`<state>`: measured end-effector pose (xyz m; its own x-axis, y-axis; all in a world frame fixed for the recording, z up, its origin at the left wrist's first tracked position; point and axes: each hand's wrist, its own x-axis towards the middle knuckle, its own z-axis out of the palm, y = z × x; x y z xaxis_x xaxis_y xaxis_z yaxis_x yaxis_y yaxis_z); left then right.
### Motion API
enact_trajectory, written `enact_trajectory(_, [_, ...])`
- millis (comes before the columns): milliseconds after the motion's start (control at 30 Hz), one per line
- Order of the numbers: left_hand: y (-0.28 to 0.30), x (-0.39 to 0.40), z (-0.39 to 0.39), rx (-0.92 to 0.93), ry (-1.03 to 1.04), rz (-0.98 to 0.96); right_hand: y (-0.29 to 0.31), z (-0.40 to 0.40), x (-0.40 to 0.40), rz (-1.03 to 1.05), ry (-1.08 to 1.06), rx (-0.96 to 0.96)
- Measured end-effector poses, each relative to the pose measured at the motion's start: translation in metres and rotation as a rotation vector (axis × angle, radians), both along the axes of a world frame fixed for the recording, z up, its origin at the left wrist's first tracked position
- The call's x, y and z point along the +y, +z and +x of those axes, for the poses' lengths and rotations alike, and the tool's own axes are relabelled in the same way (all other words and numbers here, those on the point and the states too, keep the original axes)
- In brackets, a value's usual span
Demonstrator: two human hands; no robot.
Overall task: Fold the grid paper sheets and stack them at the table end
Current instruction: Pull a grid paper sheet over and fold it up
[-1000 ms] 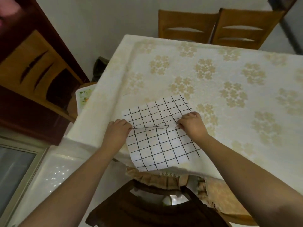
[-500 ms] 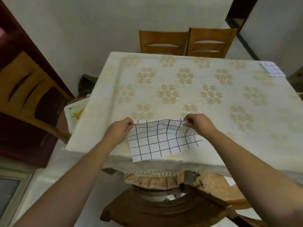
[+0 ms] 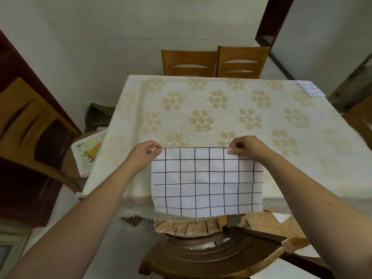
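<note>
A white grid paper sheet [image 3: 207, 182] with black lines hangs in the air over the table's near edge. My left hand [image 3: 144, 155] pinches its top left corner and my right hand [image 3: 246, 150] pinches its top right corner. The sheet's lower edge droops below the tablecloth hem. A small stack of folded grid paper [image 3: 310, 88] lies at the far right corner of the table [image 3: 201, 109], which is covered with a cream floral cloth.
Two wooden chairs [image 3: 215, 61] stand behind the far edge. A dark carved chair [image 3: 211, 252] sits under the near edge. On the left is another chair [image 3: 34, 125] and a white tray [image 3: 88, 156] with an orange packet.
Both hands have lifted the sheet off the table and hold it up by its top corners, so it now hangs flat. The view has tilted up, showing the far corner stack.
</note>
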<state>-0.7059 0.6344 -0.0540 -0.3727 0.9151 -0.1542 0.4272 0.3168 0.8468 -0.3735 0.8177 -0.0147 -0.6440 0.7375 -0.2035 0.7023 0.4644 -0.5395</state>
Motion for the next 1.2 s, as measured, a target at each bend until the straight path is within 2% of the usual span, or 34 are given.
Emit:
enact_trajectory(200, [-0.026, 0.026, -0.006, 0.153, 0.044, -0.036, -0.053, -0.009, 0.011, 0.153, -0.070, -0.166])
enact_trajectory(333, [-0.049, 0.043, -0.007, 0.164, 0.074, -0.098, -0.092, -0.015, 0.026, 0.204, -0.078, -0.305])
enact_trajectory(467, [-0.070, 0.062, -0.009, 0.160, 0.151, -0.152, -0.129, -0.026, 0.048, 0.185, -0.097, -0.251])
enact_trajectory(567, [-0.087, 0.070, -0.009, 0.181, 0.194, -0.179, -0.148, -0.038, 0.050, 0.247, -0.129, -0.172])
enact_trajectory(633, [-0.095, 0.074, -0.011, 0.140, 0.256, -0.188, -0.158, -0.044, 0.042, 0.284, -0.122, -0.095])
enact_trajectory(733, [-0.101, 0.081, -0.011, 0.040, 0.371, -0.216, -0.174, -0.049, 0.018, 0.290, 0.079, -0.006])
enact_trajectory(833, [-0.116, 0.081, -0.012, -0.084, 0.451, -0.279, -0.194, -0.051, -0.015, 0.259, 0.249, 0.002])
enact_trajectory(933, [-0.125, 0.070, -0.010, -0.288, 0.535, -0.361, -0.206, -0.051, -0.040, 0.268, 0.269, -0.005])
enact_trajectory(1067, [-0.127, 0.048, -0.007, -0.285, 0.481, -0.446, -0.205, -0.053, -0.056, 0.284, 0.264, -0.024])
enact_trajectory(1200, [-0.126, 0.021, -0.004, -0.377, 0.402, -0.499, -0.200, -0.056, -0.065, 0.222, 0.289, -0.136])
